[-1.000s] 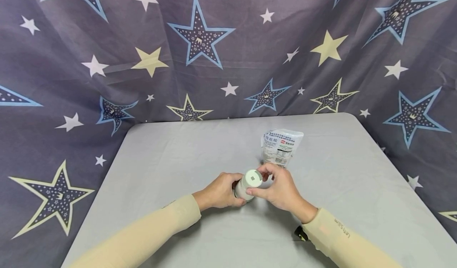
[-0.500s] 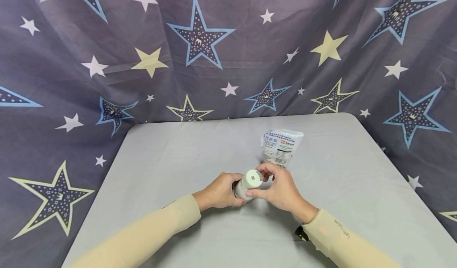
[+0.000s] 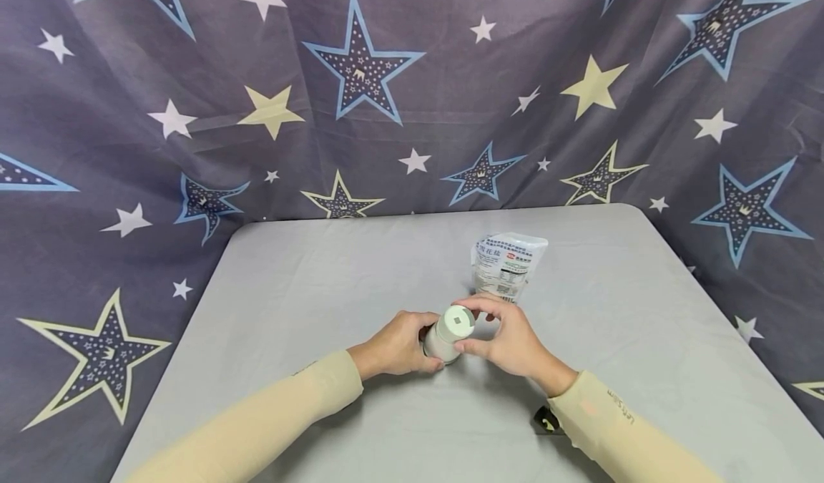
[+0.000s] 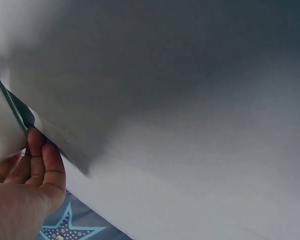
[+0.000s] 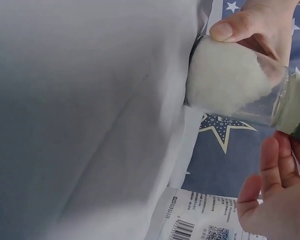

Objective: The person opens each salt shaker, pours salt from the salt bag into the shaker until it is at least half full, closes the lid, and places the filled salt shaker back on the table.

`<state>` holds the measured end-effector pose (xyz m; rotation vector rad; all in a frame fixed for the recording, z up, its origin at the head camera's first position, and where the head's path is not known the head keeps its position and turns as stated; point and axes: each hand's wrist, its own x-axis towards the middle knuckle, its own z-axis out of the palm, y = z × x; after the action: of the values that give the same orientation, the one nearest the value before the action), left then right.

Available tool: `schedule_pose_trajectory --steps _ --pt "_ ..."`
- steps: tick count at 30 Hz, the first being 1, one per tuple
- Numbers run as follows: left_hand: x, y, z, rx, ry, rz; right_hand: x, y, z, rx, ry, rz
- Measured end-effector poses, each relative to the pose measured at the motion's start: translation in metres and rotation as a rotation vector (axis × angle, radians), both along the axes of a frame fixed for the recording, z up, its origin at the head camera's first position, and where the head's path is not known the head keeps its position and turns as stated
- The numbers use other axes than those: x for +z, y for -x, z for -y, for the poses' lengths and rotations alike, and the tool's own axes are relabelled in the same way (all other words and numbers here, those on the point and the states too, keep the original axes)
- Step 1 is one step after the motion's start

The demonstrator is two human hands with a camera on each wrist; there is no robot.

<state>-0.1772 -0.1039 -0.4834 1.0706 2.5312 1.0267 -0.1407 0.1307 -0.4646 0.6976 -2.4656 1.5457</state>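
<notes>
A clear glass seasoning jar [image 5: 230, 75], partly filled with white grains, stands tilted on the table in the head view. Its pale green lid [image 3: 458, 320] has a small square mark on top and is on the jar. My left hand [image 3: 400, 343] grips the jar's body from the left, thumb on the near side. At the lid, my right hand [image 3: 508, 340] pinches the rim between thumb and fingers. The left wrist view catches only the white-filled lower part of the jar [image 4: 4, 130] beside curled fingers.
Behind the right hand stands a white printed pouch [image 3: 505, 265], its barcode and print visible in the right wrist view. A small black object [image 3: 547, 420] shows beside the right sleeve. The pale cloth-covered table [image 3: 309, 275] ends at a star-patterned curtain [image 3: 412, 96].
My right hand's fingers have shifted round the lid, and its wrist has moved slightly right. The lid has shifted slightly right. My left hand keeps its grip in place.
</notes>
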Motion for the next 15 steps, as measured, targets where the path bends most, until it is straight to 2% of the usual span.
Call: schedule_pose_trajectory --steps 8,15 --pt "-0.0009 0.0003 0.0002 -0.007 -0.002 0.002 -0.0027 0.0001 0.0024 -0.042 -0.015 -0.051" --pt "-0.0027 0.0010 0.0009 -0.014 -0.008 -0.014 -0.0041 -0.0023 0.0074 -0.065 0.033 -0.071"
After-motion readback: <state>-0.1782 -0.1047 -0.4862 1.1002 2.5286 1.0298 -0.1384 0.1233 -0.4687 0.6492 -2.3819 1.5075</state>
